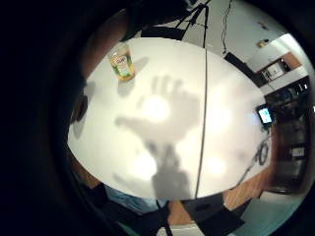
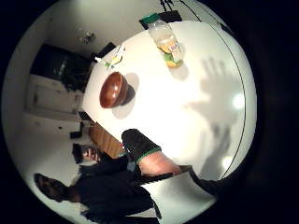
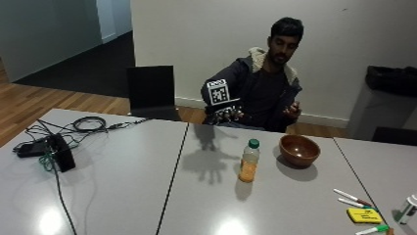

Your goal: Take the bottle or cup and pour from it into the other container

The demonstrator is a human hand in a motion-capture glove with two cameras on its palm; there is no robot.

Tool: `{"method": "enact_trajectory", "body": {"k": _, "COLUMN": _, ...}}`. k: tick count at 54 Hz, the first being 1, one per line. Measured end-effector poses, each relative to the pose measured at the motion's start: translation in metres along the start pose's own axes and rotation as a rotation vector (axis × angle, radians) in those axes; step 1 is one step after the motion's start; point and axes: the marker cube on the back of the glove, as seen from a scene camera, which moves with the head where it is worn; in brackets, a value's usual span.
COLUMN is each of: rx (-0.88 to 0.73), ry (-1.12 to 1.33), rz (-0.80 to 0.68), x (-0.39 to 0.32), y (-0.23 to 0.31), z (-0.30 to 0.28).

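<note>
- The bottle [image 3: 248, 161] stands upright on the grey table [image 3: 130, 186], green cap on, with orange liquid filling only its lower part (the label is too small to read).
- Just beside it, toward the far edge where the person sits, is the brown wooden bowl [image 3: 300, 150], upright; the two are near each other but apart.
- The gloved right hand [image 3: 224, 113] hangs in the air above the far edge of the table, well apart from the bottle and holding nothing; its fingers are spread and straight, as its splayed shadow on the tabletop confirms.
- From the palm, the bottle [image 1: 122, 61] shows on the table beyond that shadow, and the thumb-side palm view shows the bottle [image 2: 167, 42] with the bowl [image 2: 113, 90] beside it.
- The bare hand [image 3: 291, 109] is raised in front of the person's chest.
- Farther out lie marker pens [image 3: 352, 198], a yellow block [image 3: 363, 215], and, at the opposite end, a black device [image 3: 60, 152] among coiled cables [image 3: 88, 124].
- A black chair [image 3: 151, 92] stands behind the table.
</note>
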Motion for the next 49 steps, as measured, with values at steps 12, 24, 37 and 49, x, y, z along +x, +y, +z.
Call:
{"method": "enact_trajectory", "body": {"k": 12, "rx": 0.276, "ry": -0.468, "rz": -0.034, "x": 0.015, "y": -0.079, "z": 0.065}}
{"method": "enact_trajectory", "body": {"k": 24, "rx": 0.067, "ry": -1.135, "rz": 0.223, "x": 0.008, "y": -0.115, "z": 0.11}}
{"method": "enact_trajectory", "body": {"k": 37, "rx": 0.03, "ry": -1.236, "rz": 0.154, "x": -0.014, "y": -0.143, "z": 0.141}}
{"method": "enact_trajectory", "body": {"k": 49, "rx": 0.022, "ry": -1.226, "rz": 0.146, "x": -0.016, "y": -0.154, "z": 0.147}}
